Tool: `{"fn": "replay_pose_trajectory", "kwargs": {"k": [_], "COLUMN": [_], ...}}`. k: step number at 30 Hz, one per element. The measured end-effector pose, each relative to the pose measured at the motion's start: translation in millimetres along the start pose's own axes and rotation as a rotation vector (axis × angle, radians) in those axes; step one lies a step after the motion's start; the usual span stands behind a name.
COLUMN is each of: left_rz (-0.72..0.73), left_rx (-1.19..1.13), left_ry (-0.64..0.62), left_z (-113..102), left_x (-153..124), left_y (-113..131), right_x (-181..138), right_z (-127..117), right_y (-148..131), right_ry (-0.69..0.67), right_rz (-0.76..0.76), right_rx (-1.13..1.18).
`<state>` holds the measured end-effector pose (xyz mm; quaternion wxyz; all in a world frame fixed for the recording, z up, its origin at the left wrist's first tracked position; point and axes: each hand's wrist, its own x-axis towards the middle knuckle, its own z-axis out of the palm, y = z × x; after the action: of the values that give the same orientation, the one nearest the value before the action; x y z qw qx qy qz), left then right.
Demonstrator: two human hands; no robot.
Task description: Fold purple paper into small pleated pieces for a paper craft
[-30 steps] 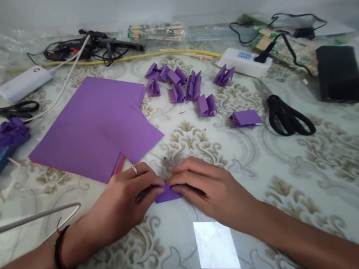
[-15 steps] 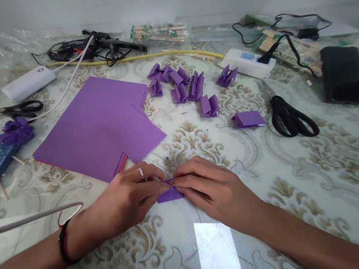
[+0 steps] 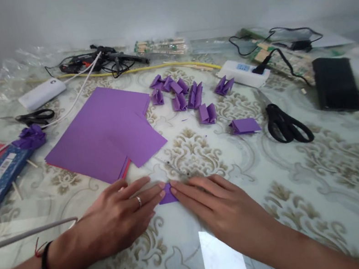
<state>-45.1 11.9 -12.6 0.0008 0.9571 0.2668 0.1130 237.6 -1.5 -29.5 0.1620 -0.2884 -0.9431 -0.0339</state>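
Note:
A small folded piece of purple paper (image 3: 167,196) lies on the table between my hands, partly covered by fingertips. My left hand (image 3: 118,210), with a ring on one finger, holds its left side down with the fingertips; the other fingers stretch out above. From the right, my right hand (image 3: 213,198) presses the paper with its leading fingers, the rest bent over the tabletop. Just beyond my left hand is a stack of purple paper sheets (image 3: 102,129) with red edges showing beneath. Several folded purple paper pieces (image 3: 195,94) stand farther back, and a flatter folded piece (image 3: 245,125) lies to the right.
Black-handled scissors (image 3: 287,124) lie at right, near a black box (image 3: 336,84) and a white power strip (image 3: 244,73). Another pair of scissors (image 3: 35,117), a white power bank (image 3: 42,94) and a blue package (image 3: 0,180) are at left. A yellow cable (image 3: 133,70) crosses the back.
My left hand has shifted slightly down and its fingers have straightened. My right-hand fingers have also flattened over the small paper. The whole view has tilted a little.

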Motion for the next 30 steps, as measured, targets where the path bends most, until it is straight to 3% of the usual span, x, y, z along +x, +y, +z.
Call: {"fn": "replay_pose_trajectory", "kwargs": {"k": [6,10,15,24,30], "left_rz": [-0.109,-0.118,-0.162,-0.335,-0.290], "left_rx": [-0.039,-0.232,-0.358,-0.465,-0.480], "left_ry": [-0.019,0.103,0.159,0.121,0.107], "left_z": [-1,1,7,14,11], "left_x": [-7,11,32,30,32], "left_y": [7,0,-2,1,2], "right_x": [-12,-2,17,21,20], "right_z": [-2,-7,0,12,8], "right_y": [4,5,12,11,8], "right_ry": [-0.035,0.022,0.143,0.167,0.142], "right_rz": [0.056,0.154,0.237,0.318,0.294], "right_rx": [0.035,0.262,0.497,0.578,0.573]}}
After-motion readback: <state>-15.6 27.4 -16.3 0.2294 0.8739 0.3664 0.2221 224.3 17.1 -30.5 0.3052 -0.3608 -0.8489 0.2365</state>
